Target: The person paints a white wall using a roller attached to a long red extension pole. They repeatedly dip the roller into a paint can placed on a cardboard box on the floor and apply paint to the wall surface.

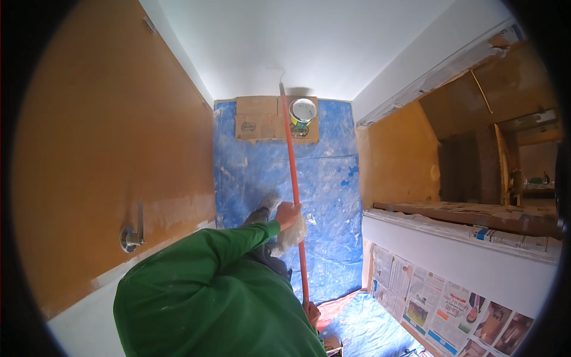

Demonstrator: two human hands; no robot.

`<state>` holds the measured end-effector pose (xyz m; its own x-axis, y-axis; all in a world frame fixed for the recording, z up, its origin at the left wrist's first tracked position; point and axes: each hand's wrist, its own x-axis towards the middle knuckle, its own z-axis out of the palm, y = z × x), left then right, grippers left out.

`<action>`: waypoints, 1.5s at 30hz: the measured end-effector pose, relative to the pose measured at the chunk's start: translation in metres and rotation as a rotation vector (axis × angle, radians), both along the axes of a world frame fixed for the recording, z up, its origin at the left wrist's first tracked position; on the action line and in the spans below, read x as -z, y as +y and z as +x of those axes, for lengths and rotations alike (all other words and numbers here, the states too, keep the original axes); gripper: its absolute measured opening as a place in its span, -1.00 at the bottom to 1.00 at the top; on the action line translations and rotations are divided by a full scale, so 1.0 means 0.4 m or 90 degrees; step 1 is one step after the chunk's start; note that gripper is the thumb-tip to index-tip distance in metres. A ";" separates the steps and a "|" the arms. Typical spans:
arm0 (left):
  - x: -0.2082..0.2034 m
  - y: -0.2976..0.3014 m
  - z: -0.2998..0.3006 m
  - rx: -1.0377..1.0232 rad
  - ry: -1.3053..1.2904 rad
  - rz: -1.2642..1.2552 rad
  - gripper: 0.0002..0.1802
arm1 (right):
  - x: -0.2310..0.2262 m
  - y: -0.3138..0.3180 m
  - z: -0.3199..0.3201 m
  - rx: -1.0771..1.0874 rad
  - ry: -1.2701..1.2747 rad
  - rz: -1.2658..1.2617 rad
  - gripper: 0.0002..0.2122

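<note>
My left hand point(288, 215) is closed around the middle of a long orange pole point(294, 169). Lower down, close to my body, my right hand point(312, 313) grips the same pole, partly hidden by my green sleeve. A thin bent metal rod point(282, 76) shows at the pole's far end, against the white wall; whatever it carries cannot be made out. Just right of the pole's upper part stands a bucket point(303, 111) with white paint in it. Flattened cardboard point(257, 122) lies under the bucket.
Blue plastic sheeting point(327, 202) covers the floor around my covered feet point(291, 233). A brown door point(119, 119) with a metal handle point(132, 235) stands at left. On the right are a wood-framed opening point(404, 154) and a low wall with newspaper point(440, 303) on it.
</note>
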<state>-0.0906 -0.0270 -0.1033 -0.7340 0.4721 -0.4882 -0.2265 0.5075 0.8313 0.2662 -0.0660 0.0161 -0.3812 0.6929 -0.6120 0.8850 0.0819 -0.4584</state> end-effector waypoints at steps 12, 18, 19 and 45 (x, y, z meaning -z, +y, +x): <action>0.239 0.084 -0.274 -0.051 0.009 -0.201 -0.46 | 0.090 0.110 -0.322 -0.021 -0.012 -0.050 -0.56; 0.304 0.092 -0.368 -0.037 -0.074 -0.195 -0.44 | 0.096 0.115 -0.438 -0.019 -0.025 -0.036 -0.62; 0.297 0.095 -0.351 -0.040 -0.054 -0.199 -0.43 | 0.092 0.108 -0.416 -0.012 -0.039 -0.053 -0.59; -0.357 -0.075 -0.084 -0.073 0.184 0.007 -0.50 | -0.012 -0.171 0.213 0.056 0.177 -0.002 -0.57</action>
